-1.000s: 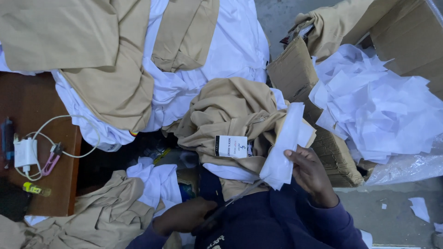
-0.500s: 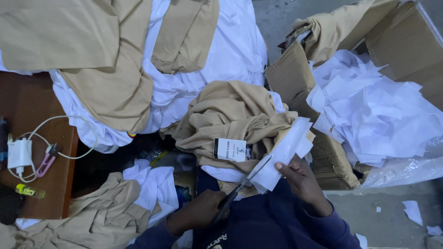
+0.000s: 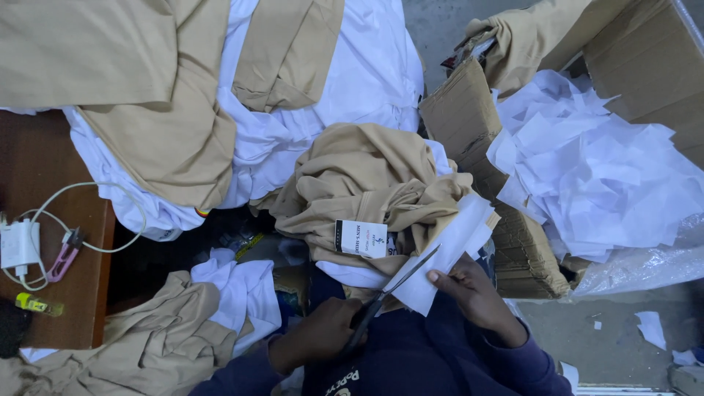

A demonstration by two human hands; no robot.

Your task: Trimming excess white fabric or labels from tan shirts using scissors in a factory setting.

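A white charger (image 3: 20, 246) lies on the brown worktop (image 3: 51, 183) at far left. The left hand (image 3: 319, 334) is clamped on scissors (image 3: 389, 297), blades parted against a white paper sheet (image 3: 447, 253) pinched by the right hand (image 3: 473, 293), just below a crumpled tan garment (image 3: 367, 183) with a tag (image 3: 361, 238). A cardboard box (image 3: 469, 139) of white paper scraps (image 3: 601, 176) stands at right.

- Scissors (image 3: 392, 290): dull grey metal blades.
- Strip (image 3: 447, 253): thin white paper, matt.
- Shirt (image 3: 367, 183): soft tan cloth, creased, matt.
- Box (image 3: 484, 176): rough brown cardboard, torn.
- Table (image 3: 51, 220): dark brown wood, smooth.
- Charger (image 3: 18, 246): glossy white plastic.
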